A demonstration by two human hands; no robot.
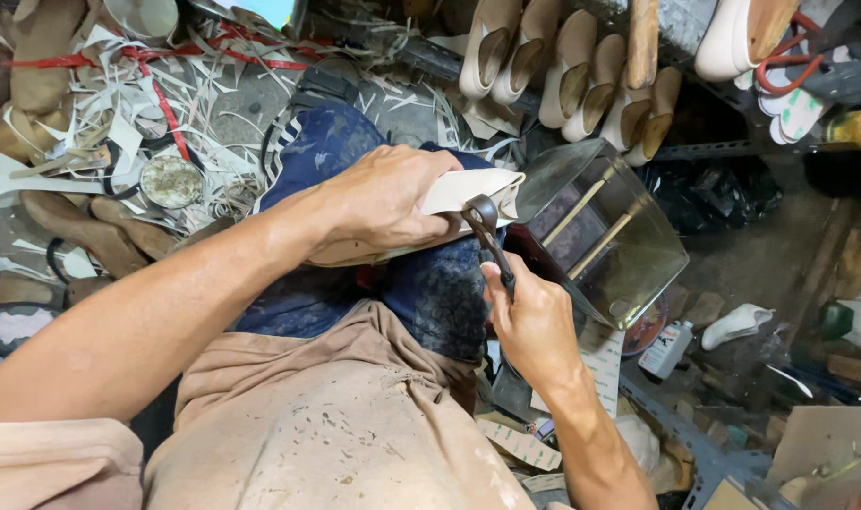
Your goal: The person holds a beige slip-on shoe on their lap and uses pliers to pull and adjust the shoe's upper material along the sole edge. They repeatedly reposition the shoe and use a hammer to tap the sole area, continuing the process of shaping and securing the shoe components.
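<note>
Right hand (534, 321) clenched around the dark handles of a pair of pincers (487, 231); the tool runs up and to the left from the fist, and its head bites on the front edge of a cream-coloured shoe upper (473, 189). Left hand (388, 203) grasps that same shoe from above — palm over it, fingers wrapped down the far side, so most of the shoe is hidden under the hand. Only the pale toe end shows, sticking out to the right of the knuckles.

The shoe rests on the person's lap, over a knee in stained dark-blue trousers (326, 151). Below that, a tan, spotted apron or shirt (345, 425) fills the lower middle of the view.

Just right of the pincers' head: a clear glass tank (638, 255) tilted on its side, with two thin wooden sticks (586, 222) inside.

Further out — a row of cream shoes (562, 66) standing toe-down along the top, well apart from the hands. Top left, a heap of white offcut strips (194, 94) mixed with red ones, and a round metal tin lid (170, 181) among them. Lower right, a small white bottle (666, 348) and a single white shoe (737, 324) on the cluttered floor.
</note>
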